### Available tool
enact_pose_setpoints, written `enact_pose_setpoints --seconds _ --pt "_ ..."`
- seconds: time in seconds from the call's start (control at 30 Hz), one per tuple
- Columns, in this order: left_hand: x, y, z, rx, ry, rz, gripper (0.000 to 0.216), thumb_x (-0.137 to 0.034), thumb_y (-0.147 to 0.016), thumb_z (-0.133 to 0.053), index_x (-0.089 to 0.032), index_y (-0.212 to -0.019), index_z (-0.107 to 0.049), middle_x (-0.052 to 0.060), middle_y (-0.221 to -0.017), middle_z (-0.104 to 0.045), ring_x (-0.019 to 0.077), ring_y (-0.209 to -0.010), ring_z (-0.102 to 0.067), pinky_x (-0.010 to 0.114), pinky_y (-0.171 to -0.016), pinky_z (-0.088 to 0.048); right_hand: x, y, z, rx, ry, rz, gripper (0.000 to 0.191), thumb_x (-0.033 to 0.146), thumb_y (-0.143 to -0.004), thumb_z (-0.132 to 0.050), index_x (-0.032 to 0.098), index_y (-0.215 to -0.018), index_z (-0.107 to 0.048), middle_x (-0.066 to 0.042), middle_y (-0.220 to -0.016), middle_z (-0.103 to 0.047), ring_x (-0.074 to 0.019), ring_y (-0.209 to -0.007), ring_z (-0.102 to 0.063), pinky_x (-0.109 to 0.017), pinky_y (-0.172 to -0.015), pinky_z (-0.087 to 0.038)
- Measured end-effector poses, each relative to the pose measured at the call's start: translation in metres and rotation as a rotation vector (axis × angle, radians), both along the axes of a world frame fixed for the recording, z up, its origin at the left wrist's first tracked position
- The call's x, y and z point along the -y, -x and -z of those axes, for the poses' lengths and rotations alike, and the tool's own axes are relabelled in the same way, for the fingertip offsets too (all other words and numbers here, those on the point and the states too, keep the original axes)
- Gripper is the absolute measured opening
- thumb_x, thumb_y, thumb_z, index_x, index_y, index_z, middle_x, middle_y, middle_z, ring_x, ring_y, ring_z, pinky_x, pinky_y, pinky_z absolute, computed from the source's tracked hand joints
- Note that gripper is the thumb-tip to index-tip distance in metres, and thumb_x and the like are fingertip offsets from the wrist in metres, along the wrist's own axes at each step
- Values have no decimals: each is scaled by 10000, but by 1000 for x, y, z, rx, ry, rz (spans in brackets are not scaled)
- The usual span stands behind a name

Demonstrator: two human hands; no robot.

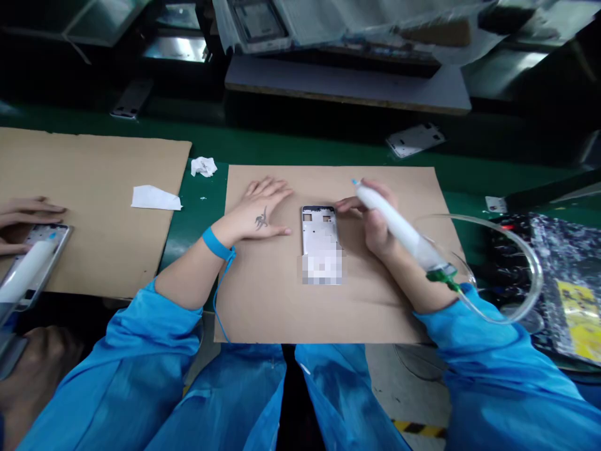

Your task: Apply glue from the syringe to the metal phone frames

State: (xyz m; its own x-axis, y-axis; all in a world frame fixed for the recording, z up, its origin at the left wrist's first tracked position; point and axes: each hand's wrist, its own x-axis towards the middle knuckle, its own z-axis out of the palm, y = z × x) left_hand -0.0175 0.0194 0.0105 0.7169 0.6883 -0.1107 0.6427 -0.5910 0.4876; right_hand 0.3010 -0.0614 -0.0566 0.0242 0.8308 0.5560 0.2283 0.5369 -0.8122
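Observation:
A silver phone frame (320, 235) lies flat on a brown cardboard sheet (282, 288) in front of me. My left hand (260, 210) rests open and flat on the cardboard just left of the frame, with a blue wrist strap (216, 244) on the wrist. My right hand (375, 216) is closed round a white glue syringe (399, 228), whose blue tip points up and left, and its fingertips touch the frame's top right corner. A clear hose (516, 238) loops from the syringe's green back end.
A second cardboard sheet (94, 188) lies to the left with white paper scraps (154, 198). There a co-worker's hand (23, 216) holds another phone frame (40, 257) and a white syringe. More frames (416, 139) lie on the green belt. A patterned bag (570, 275) sits at the right.

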Motion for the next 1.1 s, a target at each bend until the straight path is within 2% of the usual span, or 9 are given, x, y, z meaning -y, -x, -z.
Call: enact_pose_setpoints --seconds 0.07,0.13,0.3,0.43,0.5,0.63,0.7,0.8,1.1 --pt "-1 -4 6 154 5 16 1057 -902 -987 -569 -109 -1686 -573 223 -1779 -526 446 -1767 -314 626 -1469 -183 -3 -4 0 -111 134 102 635 802 -1094 -504 407 -1589 -465 -12 -947 -810 -229 -754 -814 -366 -647 -678" --pt "2 -9 11 239 -13 0 995 -910 -1009 -545 -120 -1605 -647 220 -1704 -606 435 -1729 -393 614 -1458 -239 -1 -7 -2 -161 264 100 642 801 -1097 -519 450 -1625 -419 -1 -1003 -824 -197 -717 -798 -314 -594 -640" --pt "16 -20 11 166 -34 65 1087 -1011 -758 -791 -232 -1514 -724 219 -1790 -489 549 -1755 -264 779 -1432 -124 9 13 -9 -142 350 -56 850 951 -992 -542 397 -1632 -463 -33 -1068 -834 -240 -850 -846 -351 -653 -667" --pt "21 -20 6 179 21 146 986 -986 -781 -795 -258 -1444 -743 189 -1795 -491 537 -1772 -225 790 -1432 -74 7 33 -17 -315 376 240 545 782 -1040 -672 311 -1312 -696 25 -782 -719 -156 -584 -662 -292 -464 -445" --pt "20 -19 4 186 42 155 962 -976 -772 -812 -262 -1412 -743 183 -1801 -485 536 -1777 -205 795 -1429 -60 9 37 -23 -341 404 277 468 702 -992 -798 300 -1217 -716 54 -693 -668 -140 -526 -585 -288 -444 -393" --pt "21 -17 4 207 61 128 882 -962 -820 -783 -267 -1363 -743 161 -1801 -493 509 -1779 -224 767 -1443 -67 24 36 -35 -239 450 -5 486 689 -925 -884 346 -1205 -685 73 -655 -685 -157 -464 -559 -319 -452 -473" --pt "21 -18 3 213 64 110 808 -938 -871 -753 -274 -1332 -753 143 -1792 -508 493 -1781 -229 752 -1450 -71 31 35 -37 -140 433 -63 456 707 -923 -876 331 -1103 -691 50 -675 -709 -170 -470 -581 -339 -448 -498" --pt "23 -20 0 178 90 115 694 -882 -910 -759 -305 -1295 -771 95 -1803 -497 482 -1792 -203 757 -1453 -63 34 35 -37 26 418 -75 455 738 -924 -854 307 -985 -721 -13 -748 -755 -203 -553 -660 -364 -459 -524" --pt "25 -22 -1 176 89 101 586 -761 -879 -858 -303 -1233 -766 85 -1805 -495 489 -1785 -214 747 -1461 -53 30 39 -43 230 351 -21 393 659 -971 -840 287 -1024 -727 -26 -841 -794 -191 -625 -707 -346 -527 -563"
